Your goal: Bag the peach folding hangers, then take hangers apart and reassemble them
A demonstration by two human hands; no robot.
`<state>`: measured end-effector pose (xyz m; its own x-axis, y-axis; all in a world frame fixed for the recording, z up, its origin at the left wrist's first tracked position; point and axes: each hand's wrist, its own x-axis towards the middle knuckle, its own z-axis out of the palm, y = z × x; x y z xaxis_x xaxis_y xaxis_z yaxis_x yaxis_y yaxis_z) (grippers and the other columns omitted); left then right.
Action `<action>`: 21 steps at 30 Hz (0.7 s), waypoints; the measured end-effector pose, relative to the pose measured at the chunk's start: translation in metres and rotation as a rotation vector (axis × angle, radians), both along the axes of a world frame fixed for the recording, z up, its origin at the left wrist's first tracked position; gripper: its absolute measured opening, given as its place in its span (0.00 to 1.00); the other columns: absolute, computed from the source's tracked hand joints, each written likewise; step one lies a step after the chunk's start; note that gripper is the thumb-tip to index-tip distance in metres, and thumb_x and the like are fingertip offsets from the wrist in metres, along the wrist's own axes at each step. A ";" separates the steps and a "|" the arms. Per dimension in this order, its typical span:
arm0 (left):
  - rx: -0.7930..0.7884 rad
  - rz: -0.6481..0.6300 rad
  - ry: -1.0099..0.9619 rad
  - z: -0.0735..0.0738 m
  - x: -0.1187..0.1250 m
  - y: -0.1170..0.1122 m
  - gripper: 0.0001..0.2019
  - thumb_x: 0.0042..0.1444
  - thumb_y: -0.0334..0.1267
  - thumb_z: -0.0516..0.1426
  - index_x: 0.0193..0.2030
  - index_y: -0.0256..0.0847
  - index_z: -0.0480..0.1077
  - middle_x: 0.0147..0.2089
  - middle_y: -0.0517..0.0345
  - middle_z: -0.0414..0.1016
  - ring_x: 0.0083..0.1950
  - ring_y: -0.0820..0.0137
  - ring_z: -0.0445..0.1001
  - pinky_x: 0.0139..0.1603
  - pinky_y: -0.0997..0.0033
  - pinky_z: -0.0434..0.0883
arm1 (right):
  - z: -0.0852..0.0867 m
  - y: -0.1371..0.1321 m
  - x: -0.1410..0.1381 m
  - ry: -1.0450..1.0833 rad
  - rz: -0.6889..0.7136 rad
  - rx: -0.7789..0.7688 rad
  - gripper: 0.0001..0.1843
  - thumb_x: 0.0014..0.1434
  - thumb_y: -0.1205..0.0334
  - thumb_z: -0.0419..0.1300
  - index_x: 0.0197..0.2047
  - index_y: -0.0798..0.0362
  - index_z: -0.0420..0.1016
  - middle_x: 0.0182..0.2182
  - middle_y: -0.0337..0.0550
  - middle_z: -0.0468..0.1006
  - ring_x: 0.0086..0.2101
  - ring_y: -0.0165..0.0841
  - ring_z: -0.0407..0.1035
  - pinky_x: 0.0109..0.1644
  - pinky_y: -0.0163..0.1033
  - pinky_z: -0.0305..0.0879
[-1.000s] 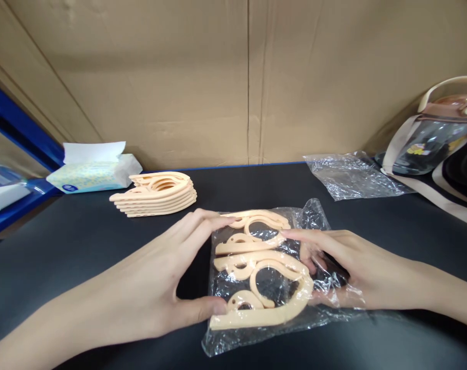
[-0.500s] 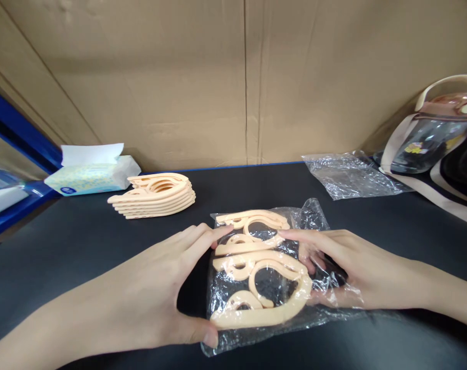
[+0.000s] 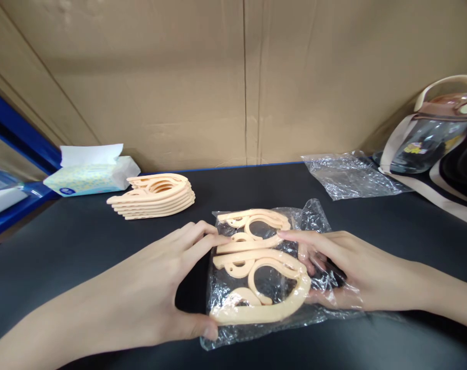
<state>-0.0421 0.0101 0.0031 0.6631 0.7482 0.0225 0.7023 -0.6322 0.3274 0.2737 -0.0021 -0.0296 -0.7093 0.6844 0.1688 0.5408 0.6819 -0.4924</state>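
Where the pack lies: the clear bag (image 3: pixel 318 215) with peach folding hangers (image 3: pixel 256 314) inside rests flat on the dark surface (image 3: pixel 82 241), straight ahead of us and between both hands.
Left hand (image 3: pixel 148 293): spread in a wide C against the bag's left edge, with the thumb tip on the near-left corner and the fingertips on the far-left edge.
Right hand (image 3: pixel 349 272): fingers stretched out and loosely apart. It seems to lie under the plastic at the bag's right side, with the index tip touching the hangers.
Nearer hand: neither, since both touch the pack from opposite ends.
Long axis: the hangers run left to right, rising slightly to the right, one nearer us and one farther.
Pointing: their rounded bends face the right hand and their straight arm ends face the left.
Apart from this: a stack of hangers (image 3: pixel 152 195) lies bare, well to the far left.
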 end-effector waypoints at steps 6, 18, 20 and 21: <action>0.079 -0.073 0.044 -0.001 -0.002 0.004 0.42 0.49 0.53 0.67 0.68 0.56 0.55 0.71 0.54 0.56 0.70 0.52 0.57 0.66 0.54 0.64 | 0.001 0.001 0.000 0.003 -0.001 0.018 0.43 0.57 0.65 0.64 0.69 0.43 0.47 0.31 0.31 0.72 0.29 0.27 0.70 0.35 0.31 0.66; -0.044 0.128 0.075 0.004 -0.002 0.001 0.25 0.45 0.49 0.68 0.47 0.46 0.64 0.49 0.57 0.73 0.42 0.63 0.75 0.37 0.69 0.72 | -0.002 0.003 0.001 0.022 -0.004 -0.030 0.42 0.59 0.65 0.63 0.70 0.40 0.46 0.32 0.31 0.71 0.31 0.27 0.69 0.37 0.31 0.66; -0.099 0.129 0.138 0.007 0.000 0.002 0.19 0.46 0.48 0.68 0.35 0.44 0.63 0.37 0.62 0.73 0.32 0.68 0.71 0.28 0.72 0.65 | -0.002 0.004 0.001 0.020 -0.006 -0.043 0.40 0.60 0.64 0.63 0.70 0.42 0.48 0.32 0.31 0.72 0.31 0.27 0.70 0.36 0.31 0.66; -0.129 0.107 0.165 0.009 0.000 0.004 0.18 0.47 0.48 0.67 0.31 0.44 0.63 0.33 0.64 0.72 0.29 0.70 0.69 0.26 0.72 0.62 | -0.002 0.004 0.001 0.016 -0.011 -0.052 0.39 0.60 0.64 0.63 0.70 0.42 0.49 0.32 0.31 0.72 0.31 0.27 0.70 0.36 0.31 0.66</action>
<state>-0.0419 0.0136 0.0117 0.5668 0.8040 -0.1801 0.8136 -0.5118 0.2759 0.2743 0.0021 -0.0315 -0.6993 0.7001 0.1445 0.5397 0.6496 -0.5356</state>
